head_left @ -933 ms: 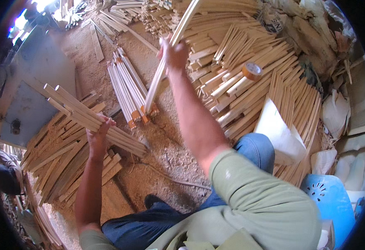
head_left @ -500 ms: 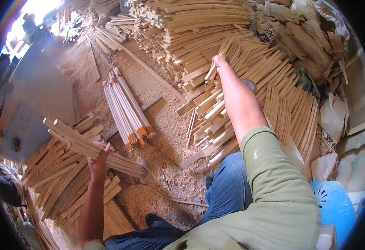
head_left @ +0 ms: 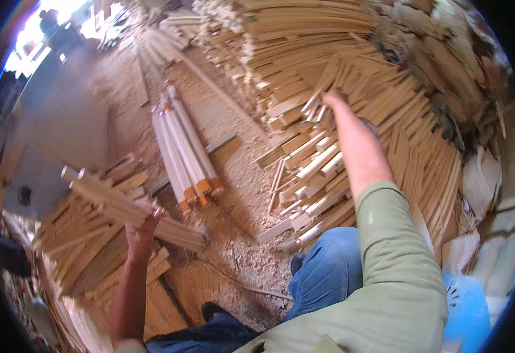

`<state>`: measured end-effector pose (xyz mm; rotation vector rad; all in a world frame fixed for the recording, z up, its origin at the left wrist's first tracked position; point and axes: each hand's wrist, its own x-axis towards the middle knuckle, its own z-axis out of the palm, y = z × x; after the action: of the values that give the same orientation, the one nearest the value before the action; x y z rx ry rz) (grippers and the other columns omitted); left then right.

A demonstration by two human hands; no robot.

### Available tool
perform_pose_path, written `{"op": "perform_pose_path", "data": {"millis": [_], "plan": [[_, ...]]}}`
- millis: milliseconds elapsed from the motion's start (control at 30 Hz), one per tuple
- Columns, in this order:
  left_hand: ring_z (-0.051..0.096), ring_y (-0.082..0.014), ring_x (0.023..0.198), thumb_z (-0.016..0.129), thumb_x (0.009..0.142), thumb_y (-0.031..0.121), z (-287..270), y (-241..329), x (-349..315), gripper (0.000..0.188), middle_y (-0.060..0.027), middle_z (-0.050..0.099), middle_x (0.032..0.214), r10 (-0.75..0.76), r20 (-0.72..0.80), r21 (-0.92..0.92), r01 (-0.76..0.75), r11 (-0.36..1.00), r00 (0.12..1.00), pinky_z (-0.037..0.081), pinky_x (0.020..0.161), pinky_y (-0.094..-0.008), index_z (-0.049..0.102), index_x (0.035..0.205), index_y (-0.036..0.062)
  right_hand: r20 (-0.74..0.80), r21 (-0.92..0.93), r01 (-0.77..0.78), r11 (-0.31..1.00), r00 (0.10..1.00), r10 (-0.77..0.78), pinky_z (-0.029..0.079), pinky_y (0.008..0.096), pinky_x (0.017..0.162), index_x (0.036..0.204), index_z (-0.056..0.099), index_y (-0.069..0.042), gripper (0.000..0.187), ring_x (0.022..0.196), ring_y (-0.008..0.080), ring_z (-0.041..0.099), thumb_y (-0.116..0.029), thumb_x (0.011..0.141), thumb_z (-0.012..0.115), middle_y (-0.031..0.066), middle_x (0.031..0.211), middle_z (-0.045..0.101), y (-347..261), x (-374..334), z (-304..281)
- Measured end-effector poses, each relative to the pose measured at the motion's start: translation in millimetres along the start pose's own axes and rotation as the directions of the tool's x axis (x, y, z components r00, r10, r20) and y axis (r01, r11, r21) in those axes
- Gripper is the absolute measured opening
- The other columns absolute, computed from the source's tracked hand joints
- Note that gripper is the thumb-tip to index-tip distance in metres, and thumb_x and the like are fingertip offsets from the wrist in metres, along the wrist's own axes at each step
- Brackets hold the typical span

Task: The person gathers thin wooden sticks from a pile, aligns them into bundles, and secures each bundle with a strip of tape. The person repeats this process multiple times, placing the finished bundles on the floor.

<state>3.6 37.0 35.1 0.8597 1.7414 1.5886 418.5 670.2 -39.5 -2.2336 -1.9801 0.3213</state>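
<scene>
My left hand is closed round a small bundle of pale wooden sticks, which slants above a heap of rough wood strips. With the arm stretched far out, my right hand grips the ends of some wooden sticks on the large stack of wood strips. Motion blurs its fingers, and how many sticks it holds is unclear. Just below that hand, pale square-cut stick ends jut out of the stack.
Tied bundles of smooth rods with orange ends lie on the sawdust-covered floor. A large grey panel stands at the left. Crumpled sacks line the far right, and a blue plastic seat is beside me.
The whole view has shifted slightly. My right hand has moved a little to the right over the stack, with more stick ends showing beside it. My left hand keeps its hold on the bundle.
</scene>
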Motion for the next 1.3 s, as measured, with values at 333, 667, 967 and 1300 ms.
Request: {"op": "perform_pose_path", "data": {"millis": [333,667,967,1300], "plan": [[0.071,-0.0148,0.106,0.08,0.097,0.012,-22.2,11.7,11.9,0.022,-0.0025,0.076,0.112,0.036,0.1,-0.082,-0.027,0.996,0.994,0.056,0.098,-0.0349,0.075,0.118,0.0074,-0.322,0.552,0.825,0.121,0.345,-0.881,0.059,0.036,0.091,0.118,0.078,-0.005,0.032,0.098,0.0196,0.073,-0.033,0.104,0.072,0.0118,0.106,0.079,-201.0,-296.2,-56.9],[0.067,-0.0171,0.118,0.081,0.093,0.007,-47.1,6.8,-11.9,0.044,-0.0018,0.072,0.125,0.076,0.205,-0.076,-0.061,0.995,0.976,0.054,0.106,-0.0373,0.068,0.135,0.0063,-0.08,0.719,0.695,0.016,0.106,-0.991,0.061,0.0472,0.095,0.136,0.069,-0.01,0.034,0.108,0.0397,0.076,-0.02,0.104,0.066,0.0235,0.11,0.078,-256.9,-540.2,-47.6],[0.065,-0.0173,0.12,0.081,0.091,0.006,-57.1,13.4,-35.7,0.051,-0.0026,0.069,0.127,0.0,0.21,-0.053,0.011,0.999,0.978,0.054,0.105,-0.0375,0.064,0.139,0.006,-0.198,0.731,0.664,-0.154,-0.01,-0.98,0.061,0.0447,0.093,0.126,0.077,-0.008,0.03,0.103,0.0351,0.078,-0.02,0.099,0.07,0.0188,0.111,0.079,-261.3,-542.2,-29.1],[0.067,-0.0132,0.098,0.084,0.089,0.004,-50.3,5.2,-34.8,0.024,-0.0003,0.069,0.103,0.1,0.074,-0.14,-0.089,0.986,0.992,0.057,0.089,-0.0325,0.068,0.106,0.0074,-0.244,0.777,0.577,-0.25,-0.091,-0.966,0.062,0.0442,0.089,0.13,0.074,-0.004,0.037,0.102,0.0317,0.078,-0.02,0.096,0.076,0.0191,0.118,0.077,-258.2,-551.4,-22.6]]}}
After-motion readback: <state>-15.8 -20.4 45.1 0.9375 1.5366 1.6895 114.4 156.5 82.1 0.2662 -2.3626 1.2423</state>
